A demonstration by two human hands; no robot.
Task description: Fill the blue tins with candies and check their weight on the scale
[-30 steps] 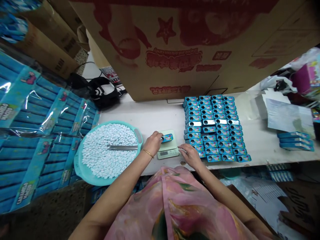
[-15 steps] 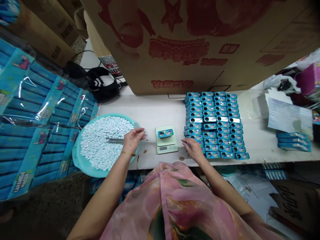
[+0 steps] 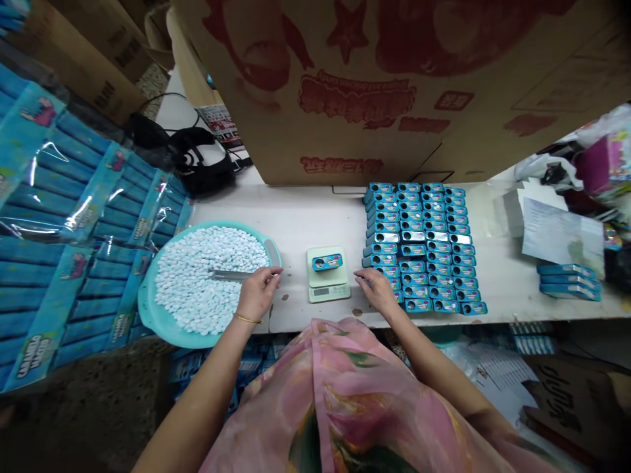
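A small blue tin (image 3: 327, 262) with a dark round opening lies on the pale green digital scale (image 3: 328, 292). To the scale's left my left hand (image 3: 257, 291) hovers over the basin's edge, thumb and fingers pinched together; what they hold, if anything, is too small to see. A long metal tool (image 3: 229, 274) rests among white candies (image 3: 197, 295) in the turquoise basin (image 3: 142, 299), its near end behind this hand. My right hand (image 3: 377, 290) is between the scale and the rows of blue tins (image 3: 414, 266), fingertips closed together, their contents unclear.
A large cardboard box (image 3: 365, 144) stands along the back of the white table (image 3: 296, 213). Plastic-wrapped blue packs (image 3: 44, 263) are stacked at left, beside a black-and-white object (image 3: 204, 161). Blue boxes (image 3: 569, 282) and papers (image 3: 562, 226) lie at right.
My left hand has drawn back toward me and slightly left. The right hand has shifted a little left and up. The tin stays on the scale; the view has moved slightly.
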